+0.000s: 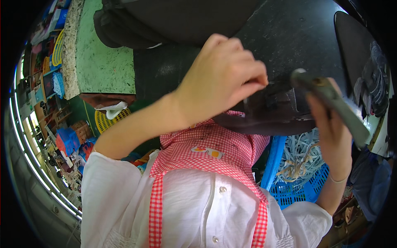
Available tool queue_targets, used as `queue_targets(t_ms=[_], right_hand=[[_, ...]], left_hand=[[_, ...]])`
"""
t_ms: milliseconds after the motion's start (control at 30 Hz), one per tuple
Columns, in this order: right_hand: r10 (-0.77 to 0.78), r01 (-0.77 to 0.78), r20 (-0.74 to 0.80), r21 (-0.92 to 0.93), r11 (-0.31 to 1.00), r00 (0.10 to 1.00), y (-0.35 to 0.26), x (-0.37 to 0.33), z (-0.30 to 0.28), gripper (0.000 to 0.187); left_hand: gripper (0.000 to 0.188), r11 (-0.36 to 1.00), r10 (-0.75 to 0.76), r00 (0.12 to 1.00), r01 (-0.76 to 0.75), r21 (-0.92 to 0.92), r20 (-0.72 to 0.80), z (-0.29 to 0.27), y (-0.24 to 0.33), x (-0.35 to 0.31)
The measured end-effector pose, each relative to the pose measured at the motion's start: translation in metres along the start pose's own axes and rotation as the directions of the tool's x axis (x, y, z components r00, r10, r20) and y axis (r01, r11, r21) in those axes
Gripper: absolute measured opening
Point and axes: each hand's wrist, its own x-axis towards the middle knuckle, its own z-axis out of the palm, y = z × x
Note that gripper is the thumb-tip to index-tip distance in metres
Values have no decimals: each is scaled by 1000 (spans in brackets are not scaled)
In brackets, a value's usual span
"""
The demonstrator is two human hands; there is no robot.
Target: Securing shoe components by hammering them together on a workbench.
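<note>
Head view, from above. My left hand [227,70] is raised near the middle, its forearm reaching up from the left and its back toward the camera. The fingers are curled in, with the thumb against the side of the index finger; I cannot tell whether anything small is pinched there. My right hand [334,128], at the right, grips a grey hammer-like tool [345,110], its fingers closed about it. The tool is tilted, running from upper left to lower right, and is blurred, so its exact form is unclear.

The dark brown piece [264,118] lies between my two hands, at the near edge of the black work surface [306,33], just above my lap; a shiny patch shows on it. A larger dark piece [149,18] lies at the far side, partly over the green tabletop [105,66]. Another dark panel [353,51] stands at the far right.

Below my right hand, a blue basket [274,161] holds tangled pale strips [300,157]. At the left, a yellow basket [102,124] sits under the tabletop's edge, beside a white scrap [115,110]. I wear a red-and-white checked apron [182,159] over a white shirt [190,202].
</note>
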Motion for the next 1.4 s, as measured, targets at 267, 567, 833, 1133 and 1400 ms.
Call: queue_targets(t_ms=[267, 567, 833, 1133, 1400], right_hand=[[139, -145, 93, 58, 988, 986, -22, -25, -10, 9], [473, -453, -39, 232, 861, 880, -31, -23, -23, 8], [262, -259, 2, 156, 953, 965, -18, -13, -10, 8], [234, -246, 155, 68, 967, 960, -23, 2, -8, 9], [137, -142, 104, 36, 989, 985, -24, 8, 1, 14]], left_hand=[[11, 817, 574, 802, -575, -45, 163, 21, -22, 89], [11, 724, 683, 728, -662, -194, 61, 12, -31, 89], [13, 699, 712, 697, -715, 2, 83, 11, -29, 86], [15, 903, 427, 897, -414, -118, 117, 4, -31, 76], [16, 924, 380, 922, -375, -66, 73, -3, -28, 61]])
